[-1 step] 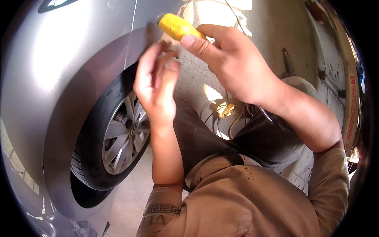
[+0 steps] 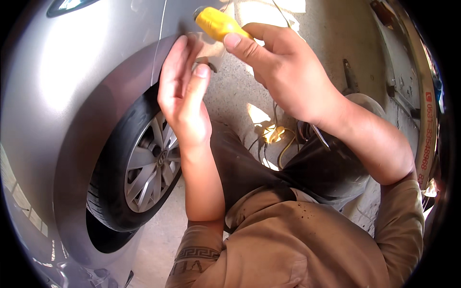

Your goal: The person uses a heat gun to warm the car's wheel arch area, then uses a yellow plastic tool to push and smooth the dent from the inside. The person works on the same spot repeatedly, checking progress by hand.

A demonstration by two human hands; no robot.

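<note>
My right hand (image 2: 293,77) is closed round a yellow tool handle (image 2: 218,24) with a dark end. The handle points up and left toward the car's body panel (image 2: 110,43). Its kind is not clear, as my fingers hide the rest. Lower and to the left, my left hand (image 2: 185,96) is open, fingers stretched upward and thumb apart. Its fingertips are at the silver-grey panel's edge above the wheel arch; whether they touch it I cannot tell. A small dark curved piece (image 2: 207,64) shows just beyond the left thumb. Below that hand is the wheel (image 2: 153,163) with its black tyre.
Yellow and dark cables (image 2: 283,144) lie on the concrete floor (image 2: 230,96) between my knees, beside a bright yellow item (image 2: 272,134). A dark narrow object (image 2: 350,77) lies near my right knee. Along the right side runs a pale panel (image 2: 401,72).
My left hand has shifted slightly left toward the car panel, and its fingers have straightened. The right hand and the yellow handle have risen a little.
</note>
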